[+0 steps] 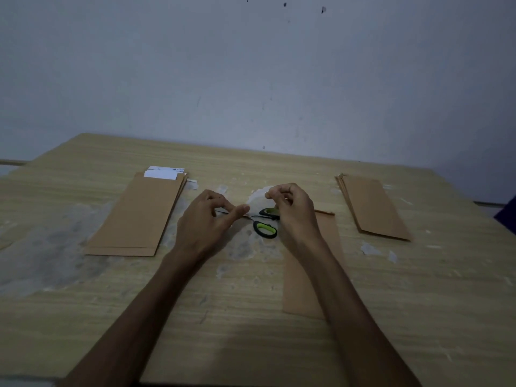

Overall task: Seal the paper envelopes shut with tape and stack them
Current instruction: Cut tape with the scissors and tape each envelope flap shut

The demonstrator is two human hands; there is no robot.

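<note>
While both hands work above the middle of the pale wood-grain table (279,344), the step in hand appears to be drawing out a length of clear tape for the single brown paper envelope (298,289) lying lengthwise under the right forearm. The right hand (291,212) has its fingers curled, apparently around a translucent roll of clear tape (258,198) that is only faintly visible, so the hold is a judgement. The left hand (205,219) extends thumb and forefinger toward the roll, seemingly pinching the free tape end; the strip itself cannot be made out. Black scissors with lime-green handle inserts (265,224) lie on the table between the hands, just beside the envelope's top edge. A stack of brown envelopes with white paper protruding at the far end (136,216) sits to the left; a second stack of plain brown envelopes (374,205) sits to the right, well apart. To perform the step well, keep the strip taut and off the table, pull enough to span the envelope mouth, cut cleanly, then press it flat across the flap without wrinkles.
</note>
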